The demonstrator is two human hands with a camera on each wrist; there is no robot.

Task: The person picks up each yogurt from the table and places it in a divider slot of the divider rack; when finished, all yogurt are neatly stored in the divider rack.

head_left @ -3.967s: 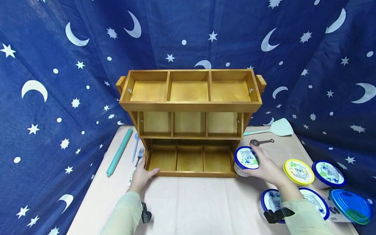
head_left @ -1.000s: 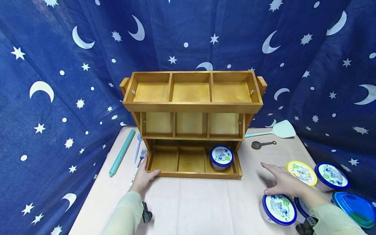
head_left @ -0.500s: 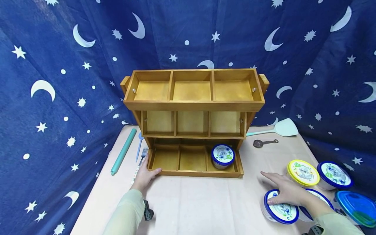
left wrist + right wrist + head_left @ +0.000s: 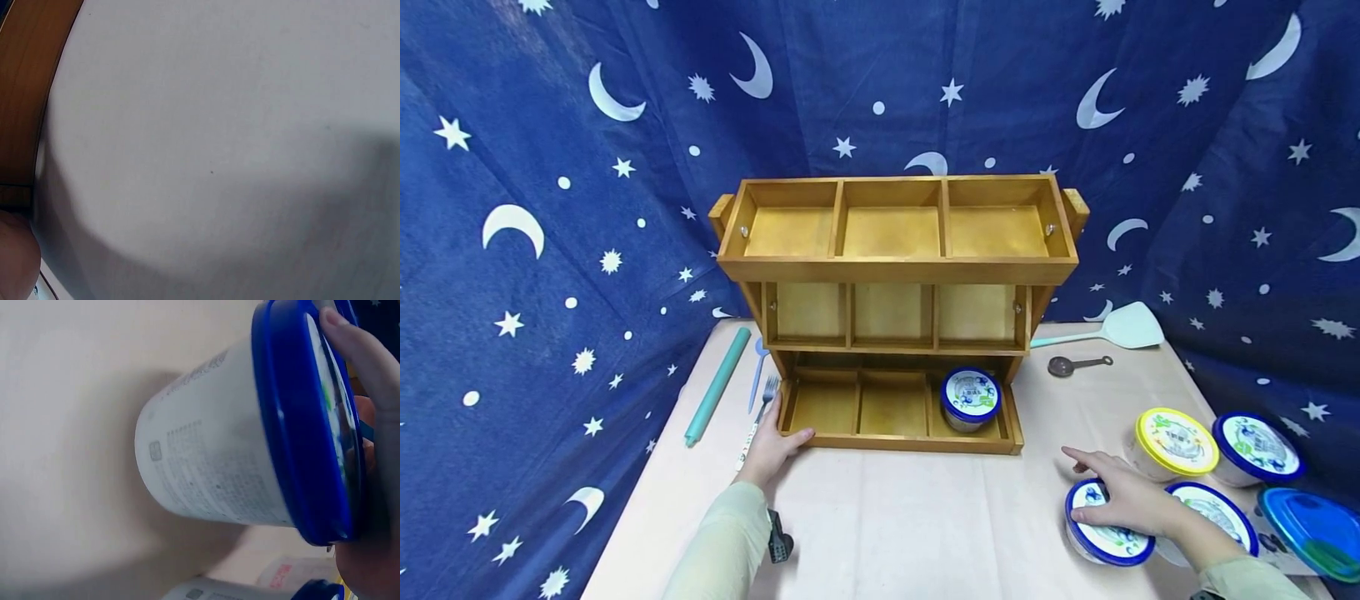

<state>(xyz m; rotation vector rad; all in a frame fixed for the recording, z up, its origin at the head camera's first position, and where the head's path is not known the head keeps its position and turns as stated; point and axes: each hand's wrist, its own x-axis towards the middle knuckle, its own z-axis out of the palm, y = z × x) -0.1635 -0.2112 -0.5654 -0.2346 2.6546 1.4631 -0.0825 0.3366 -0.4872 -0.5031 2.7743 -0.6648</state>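
Observation:
A wooden three-tier organizer box (image 4: 895, 272) stands in the middle, each tier split into three compartments. My left hand (image 4: 769, 450) grips the front left corner of its lowest tray, thumb over the front edge. In that tray's right compartment sits a blue-lidded tub (image 4: 971, 394). At the front right, my right hand (image 4: 1127, 498) lies over the lid of another blue-lidded tub (image 4: 1105, 542), fingers spread and index finger reaching past the rim. The right wrist view shows the thumb (image 4: 359, 347) against the lid of this white tub (image 4: 206, 444).
On the right stand a yellow-lidded tub (image 4: 1177, 442), two more blue-lidded tubs and a container with a clear blue lid (image 4: 1311, 529). Behind them lie a pale spatula (image 4: 1131, 326) and a measuring spoon (image 4: 1062, 366). A teal roll (image 4: 718, 385), fork (image 4: 770, 390) and blue spoon (image 4: 756, 379) lie left.
One blue-lidded tub has gone from my right hand into the lowest tray's right compartment. My right hand has moved to the front tub, which has shifted slightly left. The left hand stays put.

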